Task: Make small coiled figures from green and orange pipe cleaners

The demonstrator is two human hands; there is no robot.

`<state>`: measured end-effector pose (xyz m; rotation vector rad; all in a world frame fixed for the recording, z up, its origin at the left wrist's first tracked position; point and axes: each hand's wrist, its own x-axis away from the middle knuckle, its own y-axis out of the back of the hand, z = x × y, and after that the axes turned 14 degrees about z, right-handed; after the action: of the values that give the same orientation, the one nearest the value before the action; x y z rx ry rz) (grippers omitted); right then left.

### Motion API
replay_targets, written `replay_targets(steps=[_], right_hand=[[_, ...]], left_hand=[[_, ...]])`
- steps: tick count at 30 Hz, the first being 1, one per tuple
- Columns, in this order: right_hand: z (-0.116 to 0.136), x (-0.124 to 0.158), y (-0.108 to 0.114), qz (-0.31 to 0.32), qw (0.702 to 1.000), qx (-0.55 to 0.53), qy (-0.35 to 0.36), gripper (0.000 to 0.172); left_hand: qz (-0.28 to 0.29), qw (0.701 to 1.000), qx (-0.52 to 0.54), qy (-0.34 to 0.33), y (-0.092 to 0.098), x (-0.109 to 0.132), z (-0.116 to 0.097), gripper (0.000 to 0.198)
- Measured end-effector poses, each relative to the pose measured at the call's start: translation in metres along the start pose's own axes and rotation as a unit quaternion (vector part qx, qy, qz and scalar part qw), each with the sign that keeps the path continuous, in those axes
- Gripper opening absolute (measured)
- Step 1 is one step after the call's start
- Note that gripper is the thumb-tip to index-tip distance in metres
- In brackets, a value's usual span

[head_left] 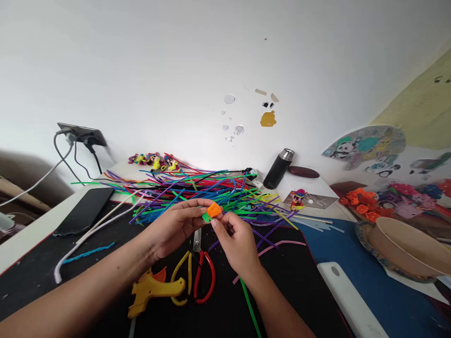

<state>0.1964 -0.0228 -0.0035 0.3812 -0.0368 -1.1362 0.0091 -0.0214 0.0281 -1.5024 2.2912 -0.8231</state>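
The pale surface point(21, 255) carries a black mat point(294, 272) edged in red. A heap of multicoloured fuzzy stems point(197, 190) sprawls across the mat's far part. A phone point(83, 211) lies at the left; a yellow glue gun point(151, 288) and red-handled scissors point(198, 277) lie nearer the front. Small figures point(155, 162) and a black flask point(278, 171) sit along the back. At right, a long white object point(348, 295) rests on a blue area point(329, 244).

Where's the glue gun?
Head view, lower left of centre: the glue gun lies on the black mat, below the left hand, left of the red-handled scissors.
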Motion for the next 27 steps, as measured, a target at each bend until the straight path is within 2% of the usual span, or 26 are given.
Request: replay_targets(steps=[5,11,17,27], right_hand=[[-0.004,-0.001,0.000,0.000,1.000,-0.030,-0.009,0.037],[-0.010,-0.002,-0.001,0.051,0.992,-0.111,-0.044,0.039],[-0.015,-0.003,0.000,0.051,0.994,-0.082,-0.047,0.046],[-0.015,-0.002,-0.003,0.067,0.993,-0.073,-0.056,0.041]], left_hand=[[-0.012,1.000,0.016,0.001,0.000,-0.002,0.003,0.017],[-0.010,1.000,0.029,0.002,0.000,-0.002,0.005,0.018],[-0.026,0.999,0.025,-0.016,0.002,-0.007,0.008,0.018],[-0.043,0.998,0.030,-0.016,-0.001,-0.009,0.007,0.020]])
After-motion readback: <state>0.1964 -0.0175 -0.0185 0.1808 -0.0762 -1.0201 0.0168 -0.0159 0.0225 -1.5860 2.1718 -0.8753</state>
